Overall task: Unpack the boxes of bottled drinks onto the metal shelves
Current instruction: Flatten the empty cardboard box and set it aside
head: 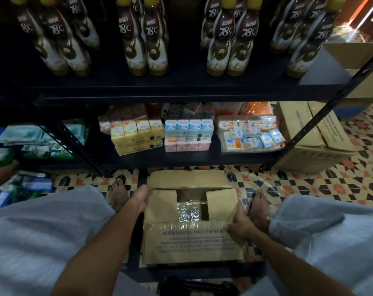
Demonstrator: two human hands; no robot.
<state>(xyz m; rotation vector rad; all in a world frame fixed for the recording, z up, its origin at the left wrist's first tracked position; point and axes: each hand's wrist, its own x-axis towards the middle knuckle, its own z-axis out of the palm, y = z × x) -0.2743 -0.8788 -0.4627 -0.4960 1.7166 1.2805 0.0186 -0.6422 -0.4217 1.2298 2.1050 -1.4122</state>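
A cardboard box (pixel 190 244) is held on the tiled floor (pixel 309 182) just before the front edge of the metal shelves (pixel 181 92), flaps partly parted over shiny plastic wrap (pixel 188 210). The left hand (pixel 141 198) is curled round its left wall, the right hand (pixel 239 226) clamped on its near right corner. Bottled drinks (pixel 147 39) are ranged along the upper shelf. If lifted by the thin flaps, the box could tear and its contents be spilled.

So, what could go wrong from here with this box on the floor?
Both bare feet stand close beside the cardboard box; if the left grip or right grip lifts it by its flaps, it may slip onto them. The Kopiko bottles stand above, near the upper shelf front; a knock on rising could topple them.
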